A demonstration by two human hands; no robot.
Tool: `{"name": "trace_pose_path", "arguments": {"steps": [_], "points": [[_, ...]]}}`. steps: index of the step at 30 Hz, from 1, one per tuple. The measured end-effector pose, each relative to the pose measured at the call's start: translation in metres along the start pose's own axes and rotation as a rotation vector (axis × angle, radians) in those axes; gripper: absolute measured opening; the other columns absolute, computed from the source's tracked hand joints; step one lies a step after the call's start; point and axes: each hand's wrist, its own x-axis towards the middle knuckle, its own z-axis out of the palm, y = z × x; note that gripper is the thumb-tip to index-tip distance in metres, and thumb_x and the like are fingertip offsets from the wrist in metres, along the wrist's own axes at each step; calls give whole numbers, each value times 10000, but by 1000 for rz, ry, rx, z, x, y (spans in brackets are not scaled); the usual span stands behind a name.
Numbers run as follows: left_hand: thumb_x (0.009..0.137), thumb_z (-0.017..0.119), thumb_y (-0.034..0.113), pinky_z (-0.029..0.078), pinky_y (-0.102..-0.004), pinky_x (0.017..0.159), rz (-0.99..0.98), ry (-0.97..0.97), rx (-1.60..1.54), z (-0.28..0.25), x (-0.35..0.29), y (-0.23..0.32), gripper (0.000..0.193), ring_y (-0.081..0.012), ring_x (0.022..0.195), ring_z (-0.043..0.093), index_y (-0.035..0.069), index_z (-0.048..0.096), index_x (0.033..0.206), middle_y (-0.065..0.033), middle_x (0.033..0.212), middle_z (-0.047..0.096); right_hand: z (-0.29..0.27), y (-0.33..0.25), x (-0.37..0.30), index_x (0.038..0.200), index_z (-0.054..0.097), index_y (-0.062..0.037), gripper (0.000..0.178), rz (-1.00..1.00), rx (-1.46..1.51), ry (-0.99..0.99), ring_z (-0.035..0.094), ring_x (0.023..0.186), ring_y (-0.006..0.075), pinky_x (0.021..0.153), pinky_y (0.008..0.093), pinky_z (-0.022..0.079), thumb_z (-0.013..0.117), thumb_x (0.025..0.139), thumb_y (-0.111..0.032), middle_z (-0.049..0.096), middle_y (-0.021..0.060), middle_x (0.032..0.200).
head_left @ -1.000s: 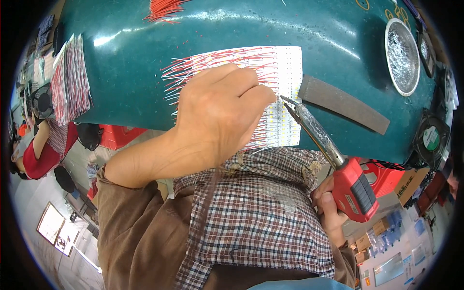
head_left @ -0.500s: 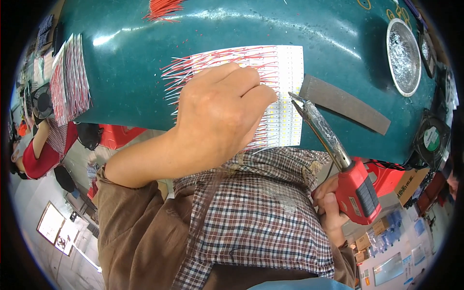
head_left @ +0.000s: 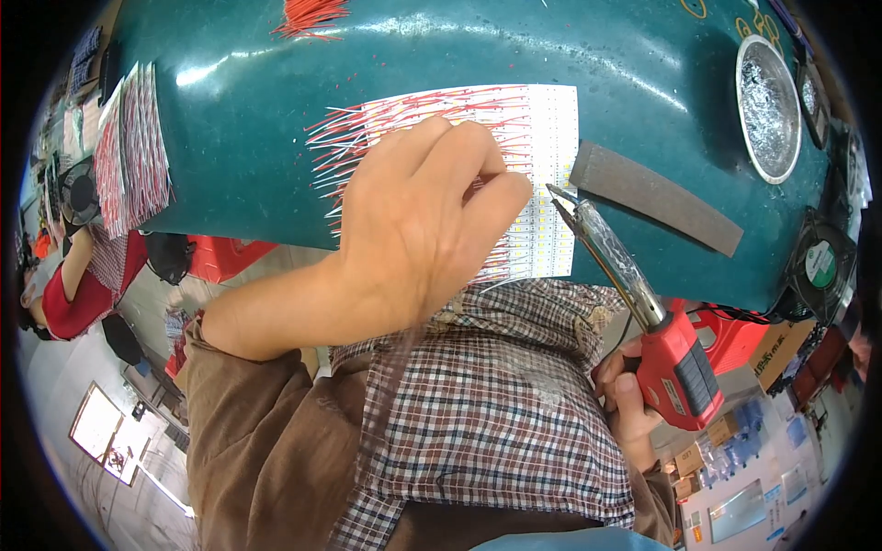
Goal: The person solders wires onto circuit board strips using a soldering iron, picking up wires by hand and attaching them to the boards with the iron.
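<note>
A white sheet of LED strip boards (head_left: 554, 129) lies on the green table, with rows of red and white wires (head_left: 404, 106) along its left part. Over those wires my left hand (head_left: 418, 207) is bent in a pinch, thumb and forefinger together near the pads. What sits between the fingertips is hidden, though a bit of red shows in the gap behind them. My right hand (head_left: 629, 404) is wrapped round the red handle of a soldering gun (head_left: 678, 367). Its dark tip points up-left at the boards, just right of my left fingertips.
Right of the boards lies a flat grey-brown bar (head_left: 657, 197). Farther right are a metal bowl (head_left: 767, 110) and a small black fan (head_left: 820, 264). Red wires (head_left: 312, 16) lie at the far edge; a wired bundle (head_left: 135, 151) rests at left. A person in red (head_left: 73, 289) is beyond.
My left hand has shifted slightly right, and a gap has opened between its bent forefinger and thumb. The soldering gun's tip has moved slightly down and left. The boards stay in place.
</note>
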Motion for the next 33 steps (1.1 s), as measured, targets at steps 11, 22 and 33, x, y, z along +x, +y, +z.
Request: {"name": "trace_pose_path", "arguments": {"steps": [11, 22, 33], "points": [[623, 702, 11, 383, -322, 556, 77, 40, 56, 6, -6, -2, 205, -196, 624, 495, 61, 647, 815, -32, 688, 487, 10, 4, 5, 854, 495, 0, 286, -4, -63, 149, 371, 411, 83, 421, 219, 351, 633, 799, -244, 513, 80, 645], [616, 704, 9, 386, -322, 551, 66, 27, 38, 6, -6, -2, 221, -199, 626, 496, 60, 651, 825, -36, 688, 485, 9, 2, 4, 854, 481, -14, 229, 55, -64, 113, 376, 453, 82, 443, 216, 364, 610, 809, -197, 523, 86, 703], [594, 709, 8, 405, -327, 543, 55, 0, 60, 3, -6, 0, 234, -205, 629, 513, 53, 652, 817, -44, 696, 500, -2, 2, 2, 901, 489, -6, 83, -13, -42, -3, 502, 638, 152, 568, 276, 427, 507, 855, -73, 528, 92, 748]]}}
